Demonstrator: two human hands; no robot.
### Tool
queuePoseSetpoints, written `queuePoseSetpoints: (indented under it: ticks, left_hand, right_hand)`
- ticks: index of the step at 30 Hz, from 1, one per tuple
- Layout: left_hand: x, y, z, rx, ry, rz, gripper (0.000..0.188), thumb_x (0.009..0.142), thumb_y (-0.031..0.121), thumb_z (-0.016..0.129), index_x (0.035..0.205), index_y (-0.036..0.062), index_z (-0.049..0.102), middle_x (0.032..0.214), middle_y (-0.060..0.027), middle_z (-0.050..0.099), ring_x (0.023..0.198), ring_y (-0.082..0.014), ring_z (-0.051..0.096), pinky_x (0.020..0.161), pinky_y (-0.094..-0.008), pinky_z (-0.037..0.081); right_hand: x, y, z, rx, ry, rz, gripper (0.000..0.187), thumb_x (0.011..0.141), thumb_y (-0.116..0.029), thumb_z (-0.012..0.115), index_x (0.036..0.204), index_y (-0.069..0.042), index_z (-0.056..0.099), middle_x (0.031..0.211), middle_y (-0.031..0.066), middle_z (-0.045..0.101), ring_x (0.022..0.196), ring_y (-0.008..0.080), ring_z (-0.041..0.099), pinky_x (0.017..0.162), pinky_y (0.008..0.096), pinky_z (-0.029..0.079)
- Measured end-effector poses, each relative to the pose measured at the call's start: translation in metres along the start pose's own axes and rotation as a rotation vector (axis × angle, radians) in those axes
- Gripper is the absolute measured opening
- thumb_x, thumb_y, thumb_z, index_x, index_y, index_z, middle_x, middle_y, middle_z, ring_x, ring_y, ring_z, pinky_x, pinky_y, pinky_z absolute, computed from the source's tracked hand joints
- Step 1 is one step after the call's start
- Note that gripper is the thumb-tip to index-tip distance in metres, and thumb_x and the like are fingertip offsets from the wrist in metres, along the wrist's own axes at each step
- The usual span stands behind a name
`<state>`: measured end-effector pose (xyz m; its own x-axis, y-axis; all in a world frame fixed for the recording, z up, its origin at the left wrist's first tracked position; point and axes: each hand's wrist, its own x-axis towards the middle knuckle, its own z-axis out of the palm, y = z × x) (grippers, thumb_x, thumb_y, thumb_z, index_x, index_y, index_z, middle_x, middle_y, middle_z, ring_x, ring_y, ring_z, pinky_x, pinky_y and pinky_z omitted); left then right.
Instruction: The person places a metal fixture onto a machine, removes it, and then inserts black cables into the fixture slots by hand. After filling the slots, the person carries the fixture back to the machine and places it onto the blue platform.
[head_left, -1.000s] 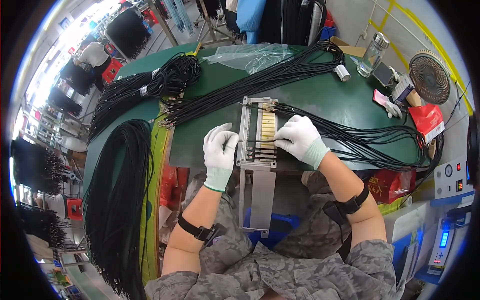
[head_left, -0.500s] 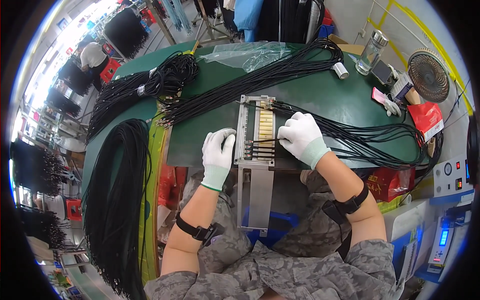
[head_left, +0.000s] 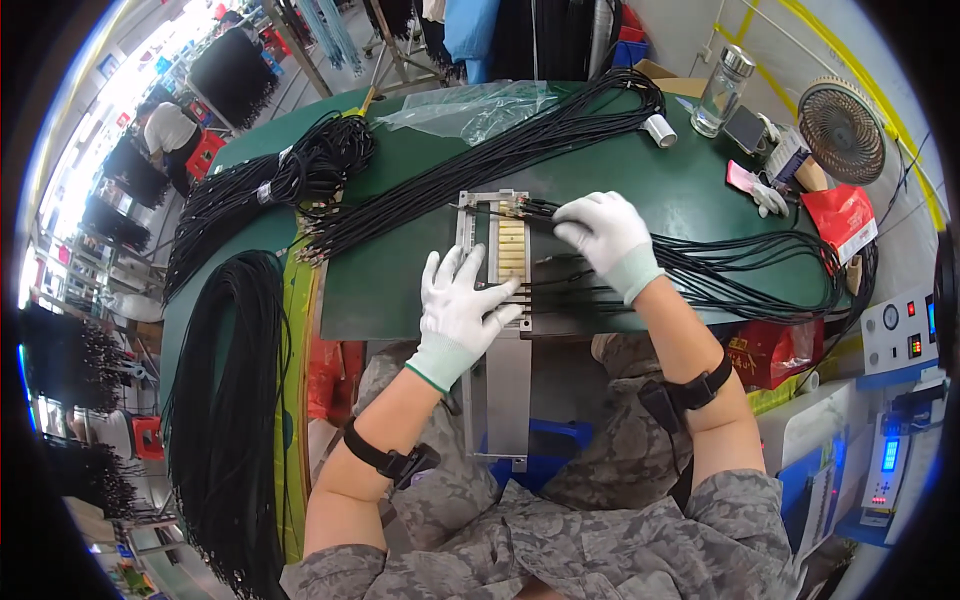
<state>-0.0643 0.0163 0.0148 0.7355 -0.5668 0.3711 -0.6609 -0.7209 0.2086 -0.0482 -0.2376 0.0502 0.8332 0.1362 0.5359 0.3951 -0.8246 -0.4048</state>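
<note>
The right hand (head_left: 607,237), in a white glove, has its fingers (head_left: 572,214) curled almost shut on the plug end of a thin black cable (head_left: 740,262) at the top of a metal jig (head_left: 500,270). Whether the fingertips actually pinch the connector or only press on it cannot be told from here. The left hand (head_left: 462,312) lies flat, fingers spread wide open and gripping nothing, its fingertips resting on the jig's left edge and on the cable ends laid across it.

The jig lies on the green surface (head_left: 400,280) in front of the person, overhanging the near edge, with a cream slotted strip (head_left: 511,250) down its middle. About 5 cables cross it, running off to the right in a loose loop.

The cable looks light, limp and springy, likely to slip on cotton gloves, so the stiff connector just behind its tip seems the best place to hold. The jig looks rigid and heavy enough to stay put under a flat palm.

More black cable bundles (head_left: 300,180) lie to the left, and a plastic bag (head_left: 470,105) beyond.
</note>
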Motion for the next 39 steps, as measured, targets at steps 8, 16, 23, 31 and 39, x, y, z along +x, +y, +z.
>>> queuePoseSetpoints:
  ticks: [8, 16, 23, 31, 39]
  left_hand:
    - [0.002, -0.003, 0.007, -0.054, 0.078, 0.023, 0.026, 0.084, 0.038, 0.072, 0.106, 0.0279, 0.079, 0.132, -0.0174, 0.060, 0.132, -0.0403, 0.046, 0.116, -0.0585, 0.024]
    - [0.000, -0.009, 0.010, -0.345, 0.262, -0.117, 0.030, 0.093, 0.036, 0.063, 0.097, 0.0082, 0.071, 0.130, -0.0171, 0.062, 0.127, -0.0378, 0.051, 0.112, -0.0495, 0.031]
    - [0.007, -0.017, -0.005, -0.347, 0.449, -0.134, 0.012, 0.080, 0.013, 0.073, 0.080, 0.0047, 0.066, 0.113, -0.0157, 0.068, 0.110, -0.0360, 0.057, 0.097, -0.0443, 0.044]
    - [0.003, -0.033, 0.007, -0.377, 0.322, -0.376, 0.016, 0.087, 0.024, 0.069, 0.090, 0.0087, 0.072, 0.104, -0.0105, 0.071, 0.104, -0.0320, 0.062, 0.100, -0.0450, 0.042]
    - [-0.001, -0.041, 0.008, -0.394, 0.249, -0.420, 0.022, 0.097, 0.025, 0.057, 0.099, 0.0094, 0.071, 0.100, -0.0085, 0.071, 0.098, -0.0297, 0.064, 0.107, -0.0478, 0.037]
  right_hand:
    - [-0.011, 0.010, 0.013, -0.244, -0.375, -0.095, 0.014, 0.077, -0.029, 0.074, 0.087, -0.018, 0.073, 0.090, 0.0057, 0.066, 0.097, 0.0296, 0.059, 0.085, 0.0411, 0.048]
    - [-0.006, -0.043, 0.027, 0.012, -0.181, -0.189, 0.011, 0.080, -0.018, 0.073, 0.084, -0.012, 0.065, 0.079, 0.0057, 0.065, 0.080, 0.0290, 0.061, 0.076, 0.0418, 0.047]
    - [-0.009, -0.043, 0.021, 0.159, -0.244, -0.128, 0.013, 0.078, -0.019, 0.076, 0.086, -0.012, 0.070, 0.080, 0.0067, 0.068, 0.079, 0.0303, 0.061, 0.073, 0.0417, 0.049]
    - [-0.015, -0.016, 0.019, 0.068, -0.281, -0.066, 0.013, 0.083, -0.026, 0.069, 0.081, -0.013, 0.071, 0.079, 0.0061, 0.069, 0.082, 0.0299, 0.064, 0.077, 0.0423, 0.050]
    - [-0.011, -0.022, 0.012, -0.048, -0.375, 0.004, 0.016, 0.084, -0.027, 0.065, 0.078, -0.013, 0.071, 0.078, 0.0057, 0.070, 0.083, 0.0294, 0.065, 0.079, 0.0422, 0.050]
